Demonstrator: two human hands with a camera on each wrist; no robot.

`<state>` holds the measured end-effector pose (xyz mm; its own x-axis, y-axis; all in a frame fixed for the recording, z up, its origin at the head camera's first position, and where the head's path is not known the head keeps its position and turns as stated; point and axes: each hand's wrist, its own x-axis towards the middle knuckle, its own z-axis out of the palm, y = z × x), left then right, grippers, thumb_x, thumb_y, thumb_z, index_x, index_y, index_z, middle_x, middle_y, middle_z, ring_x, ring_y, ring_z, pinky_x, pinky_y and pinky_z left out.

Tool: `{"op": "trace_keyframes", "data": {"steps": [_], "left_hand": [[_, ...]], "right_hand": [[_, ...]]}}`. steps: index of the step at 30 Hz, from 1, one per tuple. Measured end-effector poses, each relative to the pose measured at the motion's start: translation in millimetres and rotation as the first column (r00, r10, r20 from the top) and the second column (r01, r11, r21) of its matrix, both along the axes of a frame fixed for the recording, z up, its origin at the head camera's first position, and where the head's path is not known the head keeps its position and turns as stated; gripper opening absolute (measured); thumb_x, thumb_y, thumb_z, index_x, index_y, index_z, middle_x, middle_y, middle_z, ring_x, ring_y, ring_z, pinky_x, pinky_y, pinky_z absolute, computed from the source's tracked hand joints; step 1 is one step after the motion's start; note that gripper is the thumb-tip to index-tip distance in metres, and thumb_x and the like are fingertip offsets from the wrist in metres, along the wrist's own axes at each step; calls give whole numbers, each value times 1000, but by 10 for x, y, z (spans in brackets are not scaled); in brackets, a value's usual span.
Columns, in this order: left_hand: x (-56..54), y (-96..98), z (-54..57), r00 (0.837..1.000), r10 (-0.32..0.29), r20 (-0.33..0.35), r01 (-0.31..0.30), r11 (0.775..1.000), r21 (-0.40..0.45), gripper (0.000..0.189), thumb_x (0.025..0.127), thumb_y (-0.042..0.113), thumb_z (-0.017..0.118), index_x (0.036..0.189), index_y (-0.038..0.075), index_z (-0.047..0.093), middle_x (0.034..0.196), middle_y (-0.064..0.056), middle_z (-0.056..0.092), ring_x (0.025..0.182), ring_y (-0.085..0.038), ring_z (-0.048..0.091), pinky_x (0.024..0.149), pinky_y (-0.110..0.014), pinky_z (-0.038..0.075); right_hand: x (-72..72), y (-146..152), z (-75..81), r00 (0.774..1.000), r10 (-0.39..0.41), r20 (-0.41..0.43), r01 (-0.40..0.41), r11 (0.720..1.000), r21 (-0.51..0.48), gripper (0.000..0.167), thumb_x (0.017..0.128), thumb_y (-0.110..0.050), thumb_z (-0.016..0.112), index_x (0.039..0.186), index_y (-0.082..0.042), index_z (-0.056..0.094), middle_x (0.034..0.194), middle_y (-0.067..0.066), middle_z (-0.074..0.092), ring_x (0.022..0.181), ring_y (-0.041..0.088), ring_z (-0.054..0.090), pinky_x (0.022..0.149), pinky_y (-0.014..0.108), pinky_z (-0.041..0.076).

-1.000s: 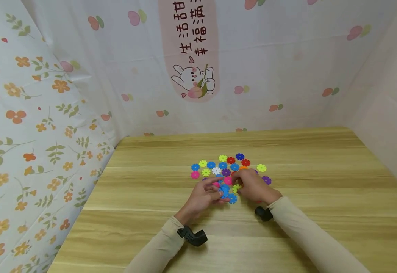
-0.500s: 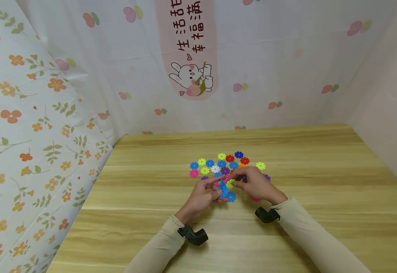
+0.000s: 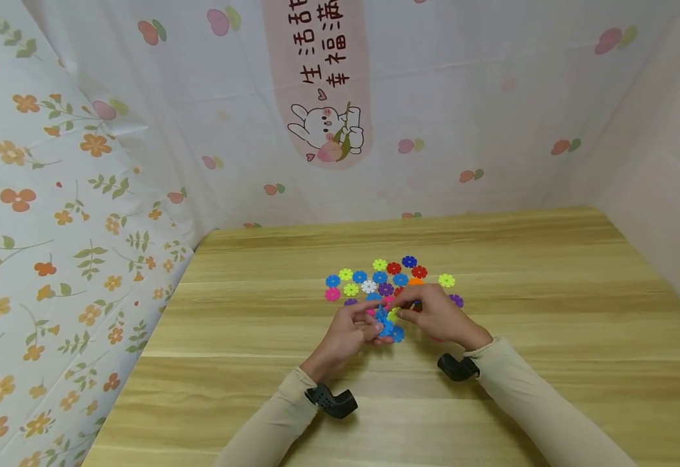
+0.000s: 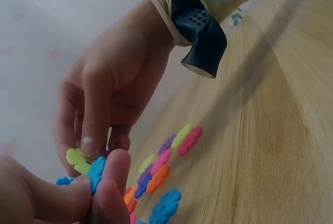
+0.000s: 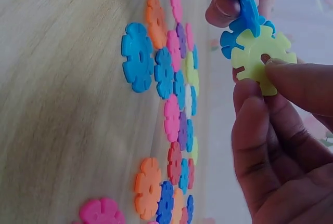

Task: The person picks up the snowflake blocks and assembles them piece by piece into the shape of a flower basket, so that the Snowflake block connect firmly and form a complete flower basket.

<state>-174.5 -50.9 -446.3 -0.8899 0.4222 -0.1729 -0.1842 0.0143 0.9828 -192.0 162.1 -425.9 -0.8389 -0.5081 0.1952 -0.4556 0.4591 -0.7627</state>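
My left hand (image 3: 344,336) pinches two blue snowflake discs between thumb and fingers, just above the table. In the right wrist view, one blue disc (image 5: 246,7) stands edge-on and slots crosswise into the other blue disc (image 5: 229,41). My right hand (image 3: 438,314) pinches a yellow-green snowflake disc (image 5: 248,53), its thumb over the centre hole. That disc's notched rim meets the edge-on blue disc, and both hands' fingertips are close together. From the left wrist, the yellow-green disc (image 4: 77,160) appears right against the blue one (image 4: 97,172).
Several loose snowflake discs lie flat beyond and around the hands, among them a white disc (image 3: 368,287), a dark blue disc (image 3: 409,261) and a yellow-green disc (image 3: 446,280). They rest on a wooden table (image 3: 246,389) with a patterned curtain (image 3: 200,117) behind it.
My right hand has picked up the yellow-green disc and brought it left to the blue discs. The left hand stays nearly in place, its blue discs turned slightly.
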Motion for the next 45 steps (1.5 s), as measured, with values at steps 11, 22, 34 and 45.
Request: {"op": "trace_keyframes", "data": {"steps": [11,22,34,45], "left_hand": [[-9,27,28,1000,19,-6,-19,1000,-16,48,95,-8,56,143,-1,50,81,-7,58,81,-28,75,77,-37,60],[10,9,52,1000,6,-17,-6,1000,-7,48,94,-10,56,141,-3,50,82,-6,53,81,-33,74,79,-41,60],[-27,-30,92,997,-31,-74,27,998,-55,49,96,-6,56,143,8,52,93,-9,53,85,-33,74,81,-42,59],[-59,-27,108,995,-55,-80,51,997,-60,48,97,-5,56,140,14,56,95,-11,53,84,-30,75,83,-46,58]], "right_hand": [[22,-48,-11,999,-53,-11,52,996,-71,13,89,2,69,90,-10,74,86,5,71,75,10,64,68,26,56],[-1,37,-18,991,-134,-4,133,987,-92,14,91,1,67,98,-10,71,87,3,68,70,17,60,63,26,53],[-23,135,-81,943,62,328,20,970,-241,20,94,-3,64,113,2,70,93,16,73,79,40,70,72,36,60],[-44,148,-88,930,56,363,44,964,-261,19,100,-5,57,109,6,67,87,30,66,69,38,64,65,34,59]]}}
